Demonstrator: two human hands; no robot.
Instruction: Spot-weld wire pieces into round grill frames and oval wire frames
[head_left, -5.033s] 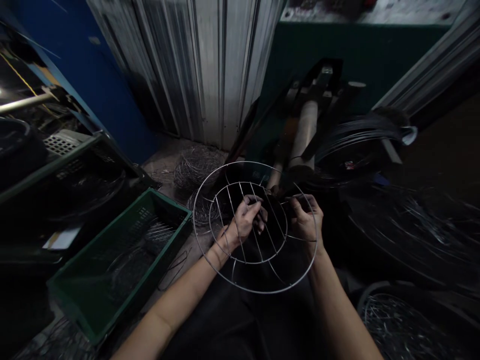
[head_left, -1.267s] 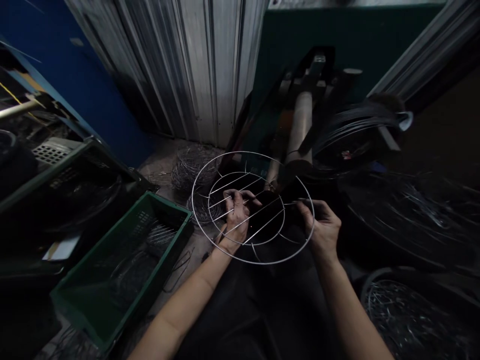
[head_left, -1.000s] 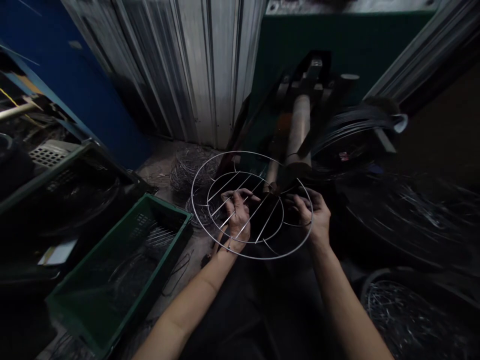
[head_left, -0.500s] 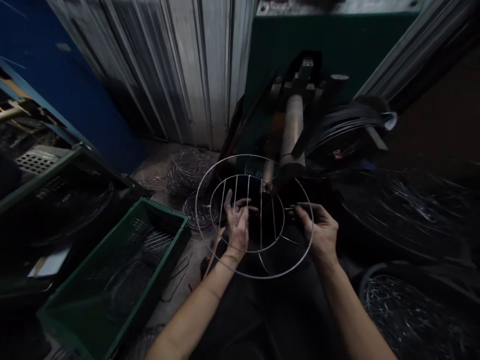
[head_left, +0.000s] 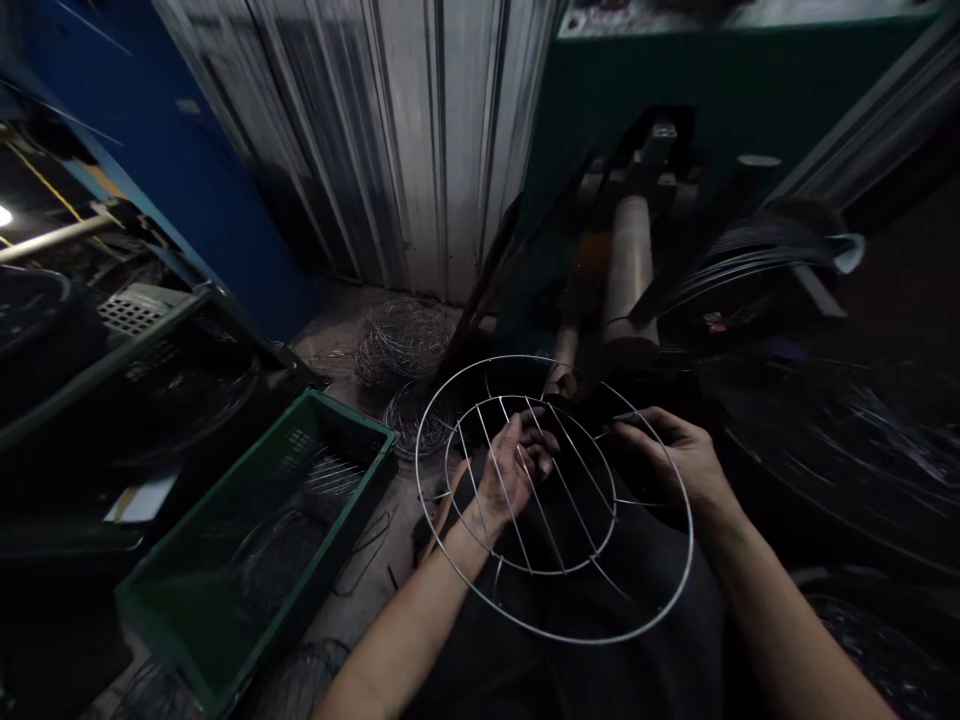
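Observation:
A round wire rack (head_left: 555, 571), made of an outer ring, an inner ring with parallel bars and short wire prongs, is held tilted over my lap. My left hand (head_left: 517, 468) is below the bars, its fingers curled among them; the wires partly cover it. On the right, my right hand (head_left: 679, 455) pinches at a short prong between the two rings. Its fingertips are dark, and the exact contact is hard to see. Just beyond the rack is a machine's metal cylinder (head_left: 630, 262).
A green crate (head_left: 172, 560) with wire pieces in it stands at the left. Coils of wire (head_left: 401, 345) lie on the floor ahead. More wire (head_left: 750, 245) hangs by the green machine (head_left: 727, 90). A blue panel (head_left: 202, 170) and corrugated wall (head_left: 390, 130) stand behind.
The rack has turned and come lower and nearer, its bars now slanting. My left hand's fingers have curled in more among the bars. The view has shifted left.

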